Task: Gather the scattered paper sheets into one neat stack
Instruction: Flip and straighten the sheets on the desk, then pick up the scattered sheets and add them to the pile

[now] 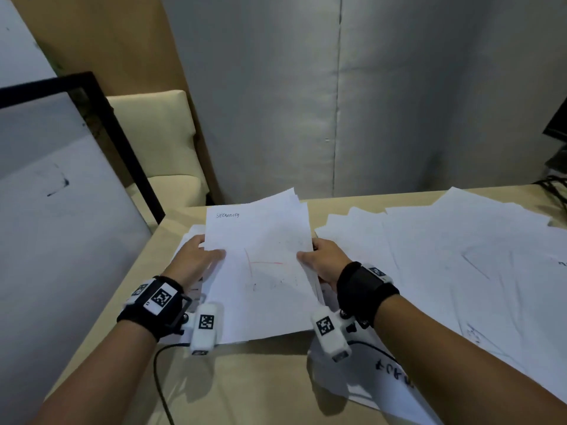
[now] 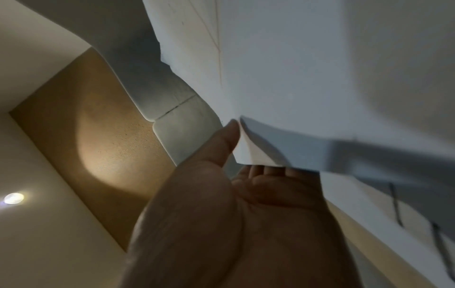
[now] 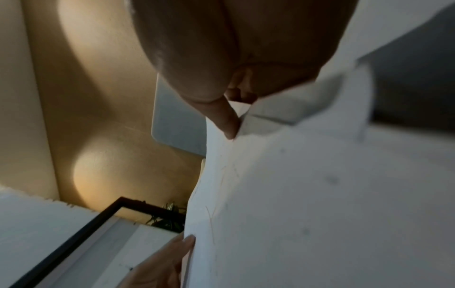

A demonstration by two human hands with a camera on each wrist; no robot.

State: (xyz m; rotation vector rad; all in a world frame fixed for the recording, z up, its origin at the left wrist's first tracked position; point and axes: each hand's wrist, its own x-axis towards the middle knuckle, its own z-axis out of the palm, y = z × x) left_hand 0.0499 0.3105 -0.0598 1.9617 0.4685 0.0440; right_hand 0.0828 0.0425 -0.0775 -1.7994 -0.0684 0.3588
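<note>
A grey padded wall [image 1: 399,102] with a vertical seam stood beyond the far edge of the tan tabletop [image 1: 245,381]. To its left rose a brown panel [image 1: 101,38], and in front of that a cream upholstered chair [image 1: 159,133]. A black-framed whiteboard [image 1: 55,185] with faint dark marks leaned at the near left. The left wrist view showed a cream ceiling with one round recessed light [image 2: 13,198], lit. Dark cables [image 1: 555,185] lay at the far right.

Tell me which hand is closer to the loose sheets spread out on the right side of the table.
Right. The right hand grips the held stack on the side facing the spread sheets; the left hand grips its far side.
</note>
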